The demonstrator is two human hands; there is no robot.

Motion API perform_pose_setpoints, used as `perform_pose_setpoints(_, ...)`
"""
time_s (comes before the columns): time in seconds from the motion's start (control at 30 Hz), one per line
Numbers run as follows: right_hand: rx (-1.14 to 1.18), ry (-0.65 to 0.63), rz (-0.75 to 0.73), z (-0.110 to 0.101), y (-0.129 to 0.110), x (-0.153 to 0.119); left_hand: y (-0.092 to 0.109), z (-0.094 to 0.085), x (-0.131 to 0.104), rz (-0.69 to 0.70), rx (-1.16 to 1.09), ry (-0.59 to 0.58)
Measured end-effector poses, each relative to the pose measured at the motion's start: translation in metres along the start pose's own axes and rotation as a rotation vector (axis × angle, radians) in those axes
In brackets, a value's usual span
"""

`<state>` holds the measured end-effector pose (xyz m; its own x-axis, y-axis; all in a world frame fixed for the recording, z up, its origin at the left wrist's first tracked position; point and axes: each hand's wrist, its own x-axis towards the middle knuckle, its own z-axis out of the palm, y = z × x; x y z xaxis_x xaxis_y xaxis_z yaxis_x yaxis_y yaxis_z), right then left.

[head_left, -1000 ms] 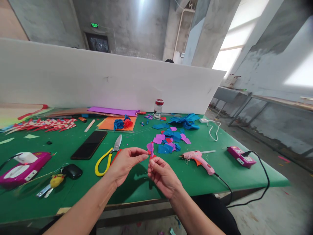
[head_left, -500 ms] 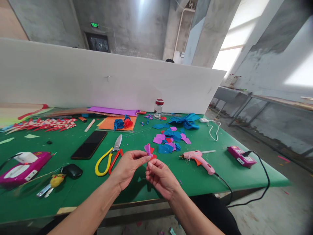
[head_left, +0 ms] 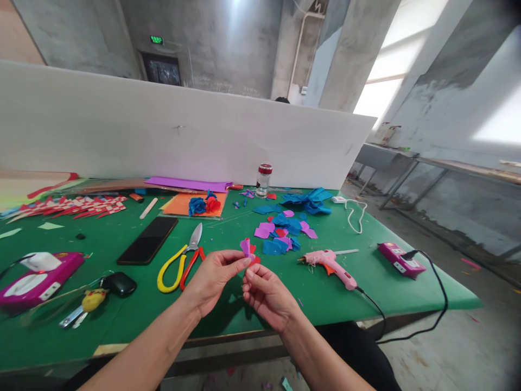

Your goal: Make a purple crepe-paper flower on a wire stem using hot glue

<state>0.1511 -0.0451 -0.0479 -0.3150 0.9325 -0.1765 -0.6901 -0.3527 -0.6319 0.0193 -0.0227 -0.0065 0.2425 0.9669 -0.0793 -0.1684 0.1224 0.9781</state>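
Where the green-covered table (head_left: 142, 293) is backed by a long white board (head_left: 183, 114), the left hand (head_left: 217, 277) and the right hand (head_left: 266, 296) are held close together above the near edge. To the right of them a pink hot-glue gun (head_left: 331, 266) is laid on its side, a glue stick (head_left: 347, 251) set in its rear end; to the left, yellow-and-red-handled scissors (head_left: 187, 248) are placed just beside the left hand, and past these a black smartphone (head_left: 147, 241) is laid flat. A red-lidded glass jar (head_left: 264, 180) is stood near the board, and blue and red paper flowers (head_left: 197, 206) are set on an orange sheet (head_left: 173, 208). Blue, purple and red paper petals (head_left: 264, 230) are scattered between jar and hands. Lastly, a purple-and-red paper blossom (head_left: 245, 247) is pinched between left thumb and fingers, above the table; the right fingertips are drawn together just below it — what is gripped there is hidden and cannot be told.
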Motion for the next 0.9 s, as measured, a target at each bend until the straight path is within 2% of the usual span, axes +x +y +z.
perform_pose_setpoints(0.9, -0.035, -0.05, 0.013, -0.0033, 0.0009, 0.0, 0.0021, 0.0052, -0.003, -0.018, -0.056, 0.052)
